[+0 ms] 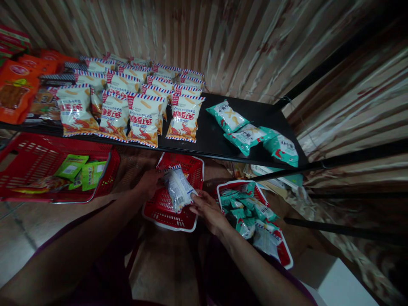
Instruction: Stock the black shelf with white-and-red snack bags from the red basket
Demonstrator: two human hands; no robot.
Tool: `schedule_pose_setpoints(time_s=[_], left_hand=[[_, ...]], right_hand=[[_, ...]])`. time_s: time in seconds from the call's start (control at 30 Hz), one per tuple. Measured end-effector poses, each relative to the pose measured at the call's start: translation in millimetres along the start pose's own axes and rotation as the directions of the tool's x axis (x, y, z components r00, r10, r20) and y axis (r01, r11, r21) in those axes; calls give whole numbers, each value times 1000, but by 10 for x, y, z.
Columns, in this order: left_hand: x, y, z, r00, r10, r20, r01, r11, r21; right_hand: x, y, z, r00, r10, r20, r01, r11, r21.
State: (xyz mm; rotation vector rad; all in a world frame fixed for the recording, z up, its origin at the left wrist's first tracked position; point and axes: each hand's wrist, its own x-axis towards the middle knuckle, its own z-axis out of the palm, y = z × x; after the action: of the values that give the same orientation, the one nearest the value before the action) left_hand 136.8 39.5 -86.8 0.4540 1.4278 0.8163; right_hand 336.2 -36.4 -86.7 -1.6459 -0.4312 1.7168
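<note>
Above a small red basket (pixel 168 212) with a white rim, a white snack bag (pixel 179 189) is held between my two hands, its printed back with a barcode facing up. My left hand (pixel 153 182) is closed at the bag's upper left corner, its fingers partly in shadow. The lower right edge of the bag is pinched by my right hand (pixel 205 207). On the black shelf (pixel 213 144) just beyond, white snack bags (pixel 143 117) with striped edges stand in rows.
Green snack bags (pixel 229 117) lie on the shelf's right side. A basket (pixel 285 250) at lower right holds more green bags. The large red basket (pixel 79 148) at left contains bright green packets (pixel 92 174). Orange packages (pixel 15 91) stand far left; black poles (pixel 350 157) cross the right side.
</note>
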Motion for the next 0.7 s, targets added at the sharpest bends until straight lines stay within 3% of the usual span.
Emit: schedule_pose_setpoints(time_s=[0.17,0.33,0.43,0.53,0.7], left_hand=[[-35,50,24,999,-26,44,31,992,-120],[-97,114,73,989,-44,141,77,968,-237],[-97,85,77,986,-21,166,50,983,-174],[-91,23,68,983,-1,184,18,995,-94],[-125,-59,80,948,-16,319,5,999,34]], right_hand=[[-47,-36,47,995,74,70,-79,994,72],[-34,-12,14,992,76,98,-75,997,-9],[-40,18,-1,979,99,176,-88,994,-71],[-26,6,5,965,84,247,-79,996,-29],[43,-101,47,987,-15,161,-9,989,150]])
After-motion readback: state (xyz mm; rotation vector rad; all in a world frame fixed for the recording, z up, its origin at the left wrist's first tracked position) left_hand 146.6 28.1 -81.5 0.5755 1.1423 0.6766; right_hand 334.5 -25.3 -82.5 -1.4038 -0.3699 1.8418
